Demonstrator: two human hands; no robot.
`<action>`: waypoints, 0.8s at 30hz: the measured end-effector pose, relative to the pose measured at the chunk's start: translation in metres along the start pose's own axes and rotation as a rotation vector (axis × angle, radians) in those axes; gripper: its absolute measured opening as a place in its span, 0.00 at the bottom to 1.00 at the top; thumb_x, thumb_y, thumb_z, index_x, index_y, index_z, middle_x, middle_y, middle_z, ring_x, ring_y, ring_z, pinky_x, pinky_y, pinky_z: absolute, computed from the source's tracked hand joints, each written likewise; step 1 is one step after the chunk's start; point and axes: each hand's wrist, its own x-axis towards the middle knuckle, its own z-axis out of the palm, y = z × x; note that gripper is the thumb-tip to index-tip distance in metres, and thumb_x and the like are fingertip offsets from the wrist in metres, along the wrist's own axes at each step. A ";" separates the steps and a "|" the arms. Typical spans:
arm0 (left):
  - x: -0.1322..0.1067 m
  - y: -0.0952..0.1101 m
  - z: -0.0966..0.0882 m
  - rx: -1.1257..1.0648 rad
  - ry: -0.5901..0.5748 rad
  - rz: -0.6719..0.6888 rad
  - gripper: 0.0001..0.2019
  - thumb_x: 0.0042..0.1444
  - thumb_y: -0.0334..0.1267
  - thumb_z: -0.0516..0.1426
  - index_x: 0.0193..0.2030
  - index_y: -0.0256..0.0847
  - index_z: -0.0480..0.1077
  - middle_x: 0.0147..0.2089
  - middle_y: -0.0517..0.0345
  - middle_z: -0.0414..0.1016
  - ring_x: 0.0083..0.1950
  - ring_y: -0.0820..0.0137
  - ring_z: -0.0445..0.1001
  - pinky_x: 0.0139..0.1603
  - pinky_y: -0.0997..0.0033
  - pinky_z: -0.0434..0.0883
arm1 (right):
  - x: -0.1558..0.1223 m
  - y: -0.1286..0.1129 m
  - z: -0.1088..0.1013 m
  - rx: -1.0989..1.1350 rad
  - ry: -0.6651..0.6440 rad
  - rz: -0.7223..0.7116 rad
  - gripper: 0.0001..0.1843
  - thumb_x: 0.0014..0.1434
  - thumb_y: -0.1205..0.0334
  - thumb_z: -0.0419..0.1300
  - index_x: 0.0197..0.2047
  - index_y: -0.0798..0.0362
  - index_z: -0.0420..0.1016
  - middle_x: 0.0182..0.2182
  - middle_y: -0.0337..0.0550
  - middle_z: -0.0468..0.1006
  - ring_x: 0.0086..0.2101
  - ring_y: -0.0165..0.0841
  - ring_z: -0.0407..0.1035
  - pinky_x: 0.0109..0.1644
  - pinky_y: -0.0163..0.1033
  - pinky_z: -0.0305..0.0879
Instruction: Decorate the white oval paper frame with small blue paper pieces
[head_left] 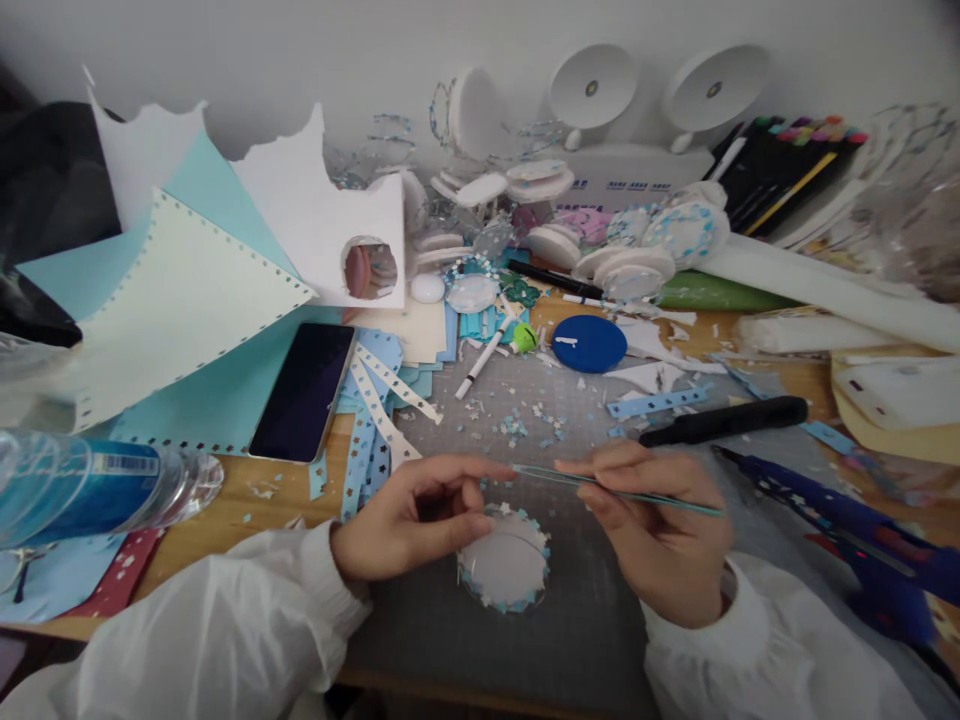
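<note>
My right hand (660,530) holds thin teal tweezers (592,482) like a pen, their tip pointing left. My left hand (412,515) has its index finger and thumb pinched at that tip; whatever lies between them is too small to see. Just below both hands, a white round disc (504,562) rimmed with small blue and white star cutouts lies on the grey cutting mat (570,620). Both arms wear white sleeves.
A black phone (304,392) lies left on light blue paper. A plastic bottle (82,485) lies at the far left. A black marker (724,420) and a blue glue gun (847,530) lie right. A dark blue disc (589,343), punched paper strips, white discs and scraps crowd the back.
</note>
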 end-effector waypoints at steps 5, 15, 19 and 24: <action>0.001 0.000 0.000 -0.004 -0.001 0.011 0.19 0.56 0.38 0.61 0.53 0.35 0.70 0.27 0.62 0.64 0.26 0.79 0.61 0.27 0.80 0.61 | -0.002 0.003 -0.002 0.058 0.016 0.091 0.09 0.55 0.70 0.65 0.35 0.44 0.76 0.27 0.38 0.73 0.30 0.34 0.74 0.35 0.44 0.76; 0.000 0.000 0.000 0.021 -0.014 -0.010 0.19 0.57 0.36 0.60 0.55 0.35 0.69 0.27 0.62 0.64 0.26 0.78 0.60 0.26 0.79 0.60 | 0.011 0.003 -0.012 0.278 0.200 0.337 0.09 0.49 0.60 0.71 0.30 0.46 0.73 0.29 0.37 0.72 0.24 0.27 0.64 0.27 0.37 0.63; 0.000 0.000 -0.001 0.019 -0.013 -0.014 0.19 0.57 0.37 0.60 0.55 0.35 0.69 0.27 0.63 0.64 0.26 0.78 0.60 0.26 0.79 0.59 | 0.017 -0.001 -0.014 0.412 0.189 0.408 0.09 0.50 0.60 0.70 0.29 0.46 0.72 0.26 0.35 0.71 0.21 0.24 0.57 0.25 0.34 0.59; 0.000 0.001 -0.001 0.017 -0.014 -0.040 0.20 0.56 0.39 0.61 0.55 0.35 0.69 0.27 0.62 0.64 0.26 0.78 0.60 0.25 0.79 0.59 | 0.023 -0.002 -0.013 0.571 0.274 0.583 0.13 0.44 0.62 0.73 0.25 0.49 0.70 0.21 0.31 0.66 0.21 0.23 0.53 0.24 0.32 0.58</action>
